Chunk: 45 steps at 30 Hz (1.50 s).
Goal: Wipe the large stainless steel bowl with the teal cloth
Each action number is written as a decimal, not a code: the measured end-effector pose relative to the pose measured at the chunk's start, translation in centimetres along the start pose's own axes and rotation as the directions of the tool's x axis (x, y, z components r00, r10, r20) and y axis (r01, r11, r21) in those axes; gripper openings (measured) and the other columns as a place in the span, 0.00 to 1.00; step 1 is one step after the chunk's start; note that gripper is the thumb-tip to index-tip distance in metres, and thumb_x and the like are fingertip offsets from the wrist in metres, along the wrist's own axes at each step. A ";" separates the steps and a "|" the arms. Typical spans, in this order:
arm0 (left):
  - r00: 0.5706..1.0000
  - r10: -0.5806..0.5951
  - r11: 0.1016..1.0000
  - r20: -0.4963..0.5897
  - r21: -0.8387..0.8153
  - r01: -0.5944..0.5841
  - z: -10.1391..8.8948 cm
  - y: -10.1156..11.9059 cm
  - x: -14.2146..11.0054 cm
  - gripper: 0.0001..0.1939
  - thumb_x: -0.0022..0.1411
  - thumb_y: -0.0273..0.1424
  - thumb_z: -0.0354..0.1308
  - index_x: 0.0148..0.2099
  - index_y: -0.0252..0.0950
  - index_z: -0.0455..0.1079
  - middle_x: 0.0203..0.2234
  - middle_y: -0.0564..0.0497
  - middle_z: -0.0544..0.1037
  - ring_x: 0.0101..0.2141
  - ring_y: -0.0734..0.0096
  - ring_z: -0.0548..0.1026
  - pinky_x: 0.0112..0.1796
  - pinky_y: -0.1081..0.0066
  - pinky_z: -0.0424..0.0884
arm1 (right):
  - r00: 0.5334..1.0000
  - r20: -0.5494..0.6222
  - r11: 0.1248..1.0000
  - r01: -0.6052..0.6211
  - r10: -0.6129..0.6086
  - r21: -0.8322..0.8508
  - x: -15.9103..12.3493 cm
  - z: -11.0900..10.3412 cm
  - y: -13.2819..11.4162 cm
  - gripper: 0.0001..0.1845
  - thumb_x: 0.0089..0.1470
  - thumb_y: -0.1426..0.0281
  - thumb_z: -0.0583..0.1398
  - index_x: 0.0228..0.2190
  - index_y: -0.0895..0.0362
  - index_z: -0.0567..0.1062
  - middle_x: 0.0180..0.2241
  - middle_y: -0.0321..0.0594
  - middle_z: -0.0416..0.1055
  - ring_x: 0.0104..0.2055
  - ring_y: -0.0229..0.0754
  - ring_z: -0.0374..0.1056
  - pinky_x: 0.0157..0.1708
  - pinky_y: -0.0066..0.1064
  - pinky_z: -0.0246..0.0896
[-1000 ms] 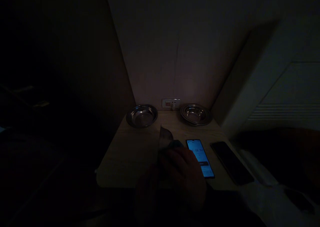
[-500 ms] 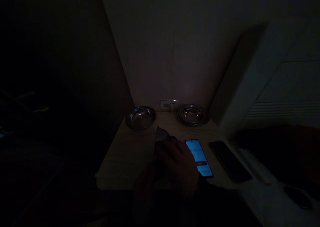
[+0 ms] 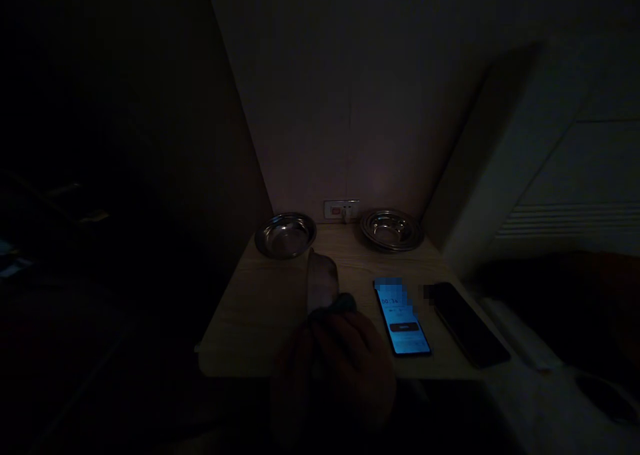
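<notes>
The room is very dark. Just in front of me, over the near edge of a small wooden table, a steel plate is held up on its edge. My left hand is dim, below and left of the plate, and seems to grip its lower part. My right hand is closed on a dark bluish cloth pressed against the plate's lower right side. A lit phone lies on the table just right of that hand.
A single steel plate sits at the back left of the table and a stack of steel plates at the back right, with a wall socket between them. A dark phone lies right of the lit one.
My right hand has drawn back toward me and left, uncovering the lit phone. The held plate has turned and shows more of its face.
</notes>
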<state>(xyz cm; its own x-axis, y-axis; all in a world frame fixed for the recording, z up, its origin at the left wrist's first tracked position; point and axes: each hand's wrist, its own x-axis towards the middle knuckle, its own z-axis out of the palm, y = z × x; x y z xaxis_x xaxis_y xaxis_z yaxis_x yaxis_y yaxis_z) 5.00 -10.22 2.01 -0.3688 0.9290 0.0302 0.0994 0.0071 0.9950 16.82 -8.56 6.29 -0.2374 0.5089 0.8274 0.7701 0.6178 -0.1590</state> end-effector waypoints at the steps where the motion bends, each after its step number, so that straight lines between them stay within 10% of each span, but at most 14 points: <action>1: 1.000 -0.001 1.000 -0.013 0.014 0.001 -0.1 -0.1 -0.1 0.18 0.56 0.46 0.53 0.41 0.41 0.74 0.42 0.46 0.78 0.51 0.55 0.70 0.49 0.59 0.69 | 1.000 -0.014 1.000 -0.004 0.004 0.004 -0.4 -0.1 -0.1 0.13 0.60 0.70 0.53 0.42 0.55 0.76 0.40 0.42 0.74 0.44 0.44 0.66 0.40 0.34 0.69; 45: 0.998 -0.057 0.998 0.002 0.005 0.057 0.0 1.0 -1.5 0.15 0.62 0.41 0.51 0.46 0.40 0.70 0.46 0.46 0.73 0.44 0.65 0.72 0.44 0.61 0.69 | 0.993 0.069 0.992 -0.098 0.092 0.084 0.6 -0.9 0.4 0.15 0.57 0.73 0.54 0.47 0.59 0.72 0.47 0.48 0.71 0.48 0.49 0.67 0.41 0.41 0.70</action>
<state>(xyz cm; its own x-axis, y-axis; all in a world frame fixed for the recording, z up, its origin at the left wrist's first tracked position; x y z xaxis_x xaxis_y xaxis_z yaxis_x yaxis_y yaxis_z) 5.67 -11.64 2.98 -0.3724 0.9277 -0.0264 0.0826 0.0615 0.9947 17.47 -8.56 7.21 -0.2058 0.6036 0.7703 0.7371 0.6133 -0.2837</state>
